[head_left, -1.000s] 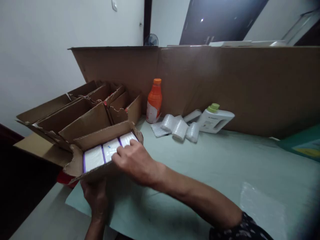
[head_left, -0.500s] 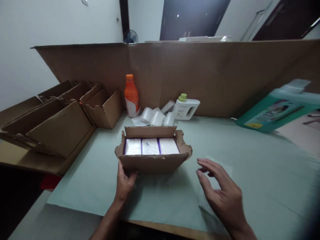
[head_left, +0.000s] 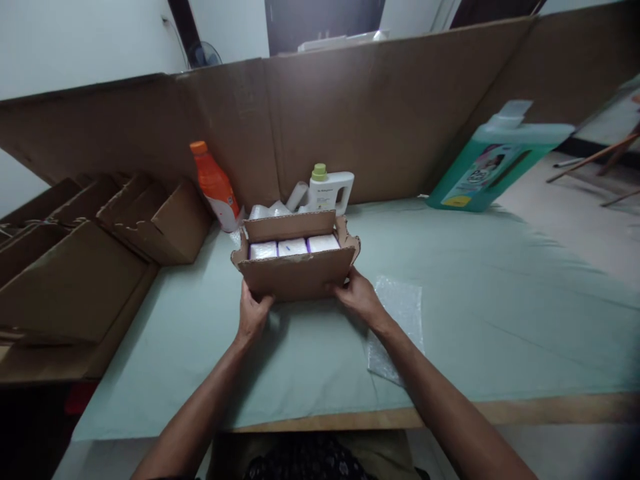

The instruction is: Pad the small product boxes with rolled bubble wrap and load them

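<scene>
A small open cardboard box (head_left: pixel 295 275) stands on the pale green table (head_left: pixel 500 313) in front of me. Three white packets (head_left: pixel 293 247) with purple edges lie side by side in it. My left hand (head_left: pixel 253 315) grips the box's lower left corner. My right hand (head_left: pixel 357 297) holds its lower right corner, fingers under the edge. A sheet of bubble wrap (head_left: pixel 397 320) lies flat on the table just right of my right wrist.
A tall cardboard screen (head_left: pixel 390 113) lines the table's back. An orange bottle (head_left: pixel 215 183), a white jug with green cap (head_left: pixel 327 190) and bubble-wrap rolls (head_left: pixel 270 210) stand behind the box. Empty cardboard boxes (head_left: pixel 100 253) are stacked at left. A teal detergent jug (head_left: pixel 493 160) leans at back right.
The box came off the stack at left and now sits on the table in front of me. My right hand, open in the air half a second ago, has closed on the box's right corner.
</scene>
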Demonstrator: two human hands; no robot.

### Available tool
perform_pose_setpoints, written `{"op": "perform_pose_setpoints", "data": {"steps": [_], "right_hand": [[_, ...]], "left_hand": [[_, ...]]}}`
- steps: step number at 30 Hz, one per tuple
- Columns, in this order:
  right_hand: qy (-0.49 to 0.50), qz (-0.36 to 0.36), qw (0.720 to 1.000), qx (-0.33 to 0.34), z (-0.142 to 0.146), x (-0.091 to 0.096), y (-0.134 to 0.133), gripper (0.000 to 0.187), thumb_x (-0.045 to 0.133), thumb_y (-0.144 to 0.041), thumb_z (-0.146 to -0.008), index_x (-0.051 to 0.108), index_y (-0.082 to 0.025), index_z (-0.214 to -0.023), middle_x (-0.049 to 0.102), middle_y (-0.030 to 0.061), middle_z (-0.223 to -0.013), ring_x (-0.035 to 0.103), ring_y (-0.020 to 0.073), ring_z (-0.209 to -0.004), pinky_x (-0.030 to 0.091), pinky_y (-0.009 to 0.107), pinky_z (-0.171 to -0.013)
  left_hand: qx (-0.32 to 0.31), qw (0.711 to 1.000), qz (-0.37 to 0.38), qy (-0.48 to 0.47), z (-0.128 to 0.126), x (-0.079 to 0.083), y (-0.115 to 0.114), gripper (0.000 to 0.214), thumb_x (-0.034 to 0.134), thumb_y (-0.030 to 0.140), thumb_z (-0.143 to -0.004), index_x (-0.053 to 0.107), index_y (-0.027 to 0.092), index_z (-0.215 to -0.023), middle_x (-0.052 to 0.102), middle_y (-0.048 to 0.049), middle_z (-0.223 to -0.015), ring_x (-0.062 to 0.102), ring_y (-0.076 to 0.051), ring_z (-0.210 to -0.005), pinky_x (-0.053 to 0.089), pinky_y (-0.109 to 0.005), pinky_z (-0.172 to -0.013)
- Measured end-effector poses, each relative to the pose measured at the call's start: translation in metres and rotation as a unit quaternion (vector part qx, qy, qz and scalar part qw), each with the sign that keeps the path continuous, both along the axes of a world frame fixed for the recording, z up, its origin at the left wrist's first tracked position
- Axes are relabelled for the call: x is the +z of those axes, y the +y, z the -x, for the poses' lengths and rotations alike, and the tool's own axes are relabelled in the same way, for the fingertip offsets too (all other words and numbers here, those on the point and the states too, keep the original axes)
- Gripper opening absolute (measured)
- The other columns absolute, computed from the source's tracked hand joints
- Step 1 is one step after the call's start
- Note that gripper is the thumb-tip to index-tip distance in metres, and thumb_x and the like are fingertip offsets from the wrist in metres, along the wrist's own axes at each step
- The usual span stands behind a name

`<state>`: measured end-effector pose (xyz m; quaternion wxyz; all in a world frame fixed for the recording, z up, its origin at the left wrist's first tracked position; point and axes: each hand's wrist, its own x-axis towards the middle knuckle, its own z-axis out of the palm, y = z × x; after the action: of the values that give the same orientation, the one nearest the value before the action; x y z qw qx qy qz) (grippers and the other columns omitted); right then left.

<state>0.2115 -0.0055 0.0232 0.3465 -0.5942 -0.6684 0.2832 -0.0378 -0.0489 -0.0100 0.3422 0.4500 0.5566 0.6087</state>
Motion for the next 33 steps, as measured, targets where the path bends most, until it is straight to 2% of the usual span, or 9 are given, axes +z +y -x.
{"op": "perform_pose_setpoints", "data": {"steps": [7, 13, 18, 21, 23, 26, 29, 31, 33], "right_hand": [[0.020, -0.015, 1.000, -0.004, -0.002, -0.012, 0.019, 0.052, 0.067, -0.043, -0.072, 0.060, -0.019, -0.118, 0.074, 0.0118, -0.105, 0.068, 0.0297, -0.091, 0.053, 0.039, -0.075], [-0.004, -0.004, 1.000, 0.010, -0.003, -0.010, 0.031, 0.059, 0.065, -0.043, -0.074, 0.057, -0.014, -0.125, 0.072, 0.0173, -0.117, 0.069, 0.0313, -0.095, 0.055, 0.041, -0.077], [-0.012, -0.019, 0.999, 0.036, 0.007, -0.010, 0.043, 0.059, 0.066, -0.038, -0.076, 0.057, -0.014, -0.130, 0.074, 0.0155, -0.117, 0.070, 0.0297, -0.099, 0.056, 0.040, -0.080], [-0.024, -0.038, 0.997, 0.059, -0.005, -0.008, 0.044, 0.053, 0.065, -0.036, -0.080, 0.060, -0.016, -0.130, 0.072, 0.0130, -0.123, 0.069, 0.0271, -0.106, 0.056, 0.038, -0.085], [-0.041, -0.053, 0.996, 0.052, -0.030, -0.004, 0.042, 0.047, 0.065, -0.038, -0.082, 0.064, -0.019, -0.126, 0.068, 0.0122, -0.133, 0.064, 0.0281, -0.119, 0.054, 0.041, -0.094], [-0.082, -0.059, 0.995, -0.003, -0.081, 0.000, 0.037, 0.040, 0.071, -0.040, -0.077, 0.070, -0.020, -0.111, 0.064, 0.0154, -0.135, 0.054, 0.0350, -0.130, 0.044, 0.052, -0.106], [-0.120, -0.033, 0.991, -0.044, -0.119, -0.005, 0.024, 0.025, 0.077, -0.035, -0.067, 0.069, -0.020, -0.085, 0.072, 0.0172, -0.107, 0.060, 0.0388, -0.114, 0.044, 0.057, -0.100], [-0.134, -0.015, 0.990, -0.033, -0.126, -0.009, 0.010, 0.018, 0.076, -0.033, -0.066, 0.063, -0.021, -0.071, 0.072, 0.0131, -0.088, 0.065, 0.0341, -0.097, 0.049, 0.051, -0.091], [-0.142, -0.002, 0.990, -0.007, -0.121, -0.007, -0.010, 0.017, 0.072, -0.034, -0.070, 0.060, -0.022, -0.068, 0.070, 0.0085, -0.078, 0.065, 0.0271, -0.080, 0.051, 0.043, -0.080]], "left_hand": [[0.020, 0.999, -0.038, 0.020, -0.011, -0.008, 0.016, 0.063, 0.069, 0.025, -0.069, 0.050, 0.018, -0.128, 0.062, -0.0125, -0.129, 0.056, -0.028, -0.125, 0.040, -0.041, -0.113], [0.041, 0.998, -0.044, 0.015, -0.016, -0.007, 0.025, 0.067, 0.067, 0.026, -0.066, 0.049, 0.015, -0.129, 0.063, -0.0142, -0.128, 0.058, -0.028, -0.123, 0.042, -0.042, -0.111], [0.048, 0.998, -0.029, 0.031, -0.005, 0.001, 0.039, 0.066, 0.068, 0.022, -0.064, 0.051, 0.016, -0.128, 0.065, -0.0131, -0.123, 0.060, -0.029, -0.120, 0.044, -0.044, -0.109], [0.041, 0.999, -0.014, 0.033, 0.005, 0.007, 0.038, 0.066, 0.068, 0.021, -0.064, 0.053, 0.016, -0.129, 0.065, -0.0128, -0.123, 0.060, -0.029, -0.119, 0.046, -0.043, -0.107], [0.048, 0.998, -0.003, 0.039, 0.009, 0.007, 0.025, 0.071, 0.069, 0.021, -0.067, 0.050, 0.017, -0.135, 0.062, -0.0135, -0.131, 0.057, -0.029, -0.126, 0.043, -0.044, -0.111], [0.079, 0.993, 0.011, 0.087, 0.000, 0.003, -0.012, 0.072, 0.069, 0.022, -0.073, 0.048, 0.020, -0.142, 0.056, -0.0138, -0.141, 0.049, -0.030, -0.135, 0.037, -0.047, -0.116], [0.029, 0.989, 0.022, 0.142, -0.023, -0.002, -0.055, 0.051, 0.064, 0.021, -0.078, 0.061, 0.023, -0.129, 0.060, -0.0122, -0.131, 0.057, -0.029, -0.125, 0.050, -0.045, -0.102], [-0.042, 0.987, 0.019, 0.154, -0.041, -0.003, -0.074, 0.040, 0.063, 0.020, -0.079, 0.068, 0.023, -0.119, 0.062, -0.0114, -0.123, 0.061, -0.029, -0.116, 0.054, -0.044, -0.094], [-0.102, 0.983, 0.009, 0.155, -0.058, 0.001, -0.081, 0.039, 0.064, 0.019, -0.079, 0.069, 0.023, -0.117, 0.064, -0.0114, -0.121, 0.061, -0.029, -0.115, 0.053, -0.047, -0.098]]}}
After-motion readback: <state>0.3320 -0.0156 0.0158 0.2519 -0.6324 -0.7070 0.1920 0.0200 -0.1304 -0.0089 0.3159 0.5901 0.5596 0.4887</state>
